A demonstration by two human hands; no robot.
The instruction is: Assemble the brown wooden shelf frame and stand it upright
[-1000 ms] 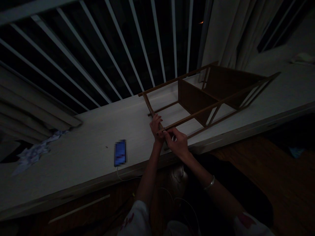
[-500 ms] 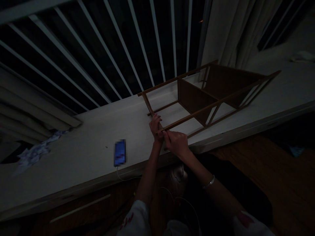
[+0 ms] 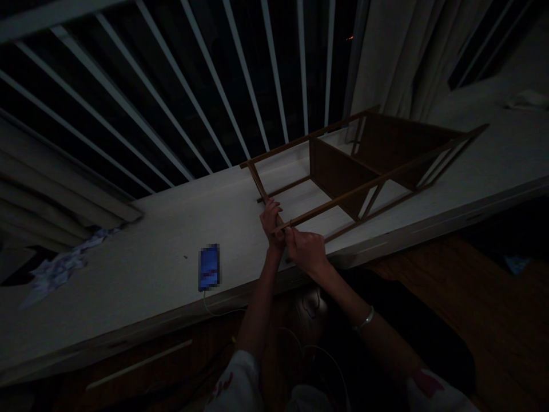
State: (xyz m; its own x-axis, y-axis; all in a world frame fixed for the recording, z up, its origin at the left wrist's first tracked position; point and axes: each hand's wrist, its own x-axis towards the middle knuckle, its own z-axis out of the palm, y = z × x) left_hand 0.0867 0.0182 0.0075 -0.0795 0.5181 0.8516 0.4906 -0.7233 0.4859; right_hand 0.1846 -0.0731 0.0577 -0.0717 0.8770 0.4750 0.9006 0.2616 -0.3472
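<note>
A dark wooden shelf frame (image 3: 343, 171) lies on its side on a pale window ledge (image 3: 171, 240). My left hand (image 3: 271, 222) is closed round the near end post of the frame. My right hand (image 3: 305, 250) is closed in a pinch at the frame's near corner, right beside the left hand. What the right fingers pinch is too small and too dark to make out. A bracelet (image 3: 365, 320) sits on my right wrist.
A phone (image 3: 209, 267) with a lit screen lies on the ledge to the left, with a white cable hanging over the edge. Crumpled cloth (image 3: 60, 266) lies far left. White window bars (image 3: 206, 86) and curtains (image 3: 398, 51) stand behind. Below lies a wooden floor (image 3: 484, 309).
My right hand has shifted slightly left and closer in on the frame's corner. The left hand and the frame have stayed in place.
</note>
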